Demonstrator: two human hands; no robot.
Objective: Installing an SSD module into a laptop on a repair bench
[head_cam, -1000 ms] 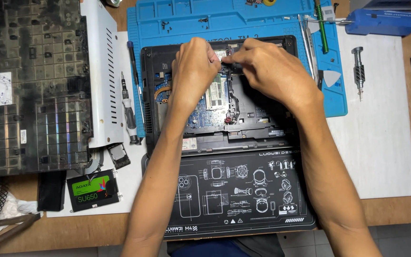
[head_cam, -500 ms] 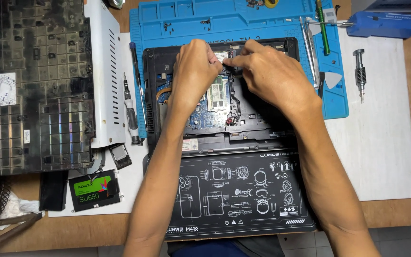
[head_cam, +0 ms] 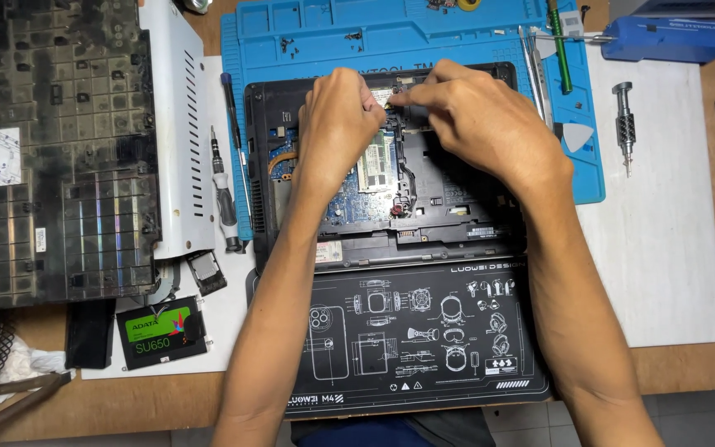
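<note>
An opened black laptop base [head_cam: 457, 207] lies on a blue repair mat [head_cam: 308, 33], its circuit board and a green memory module [head_cam: 376, 161] exposed. My left hand [head_cam: 337, 120] and my right hand [head_cam: 473, 116] meet over the laptop's far edge. The thumb and fingertips of both hands pinch a small pale part [head_cam: 382, 97] from either side. What lies under the fingers is hidden.
A black mat with white line drawings [head_cam: 415, 348] lies in front of the laptop. To the left are a black cover panel [head_cam: 51, 149], a white panel [head_cam: 171, 124], a screwdriver [head_cam: 225, 194] and a green-labelled drive [head_cam: 163, 331]. A driver bit handle [head_cam: 624, 124] rests on the white mat at right.
Both hands stay at the same spot on the laptop's far edge. The fingertips have closed in slightly on the small part.
</note>
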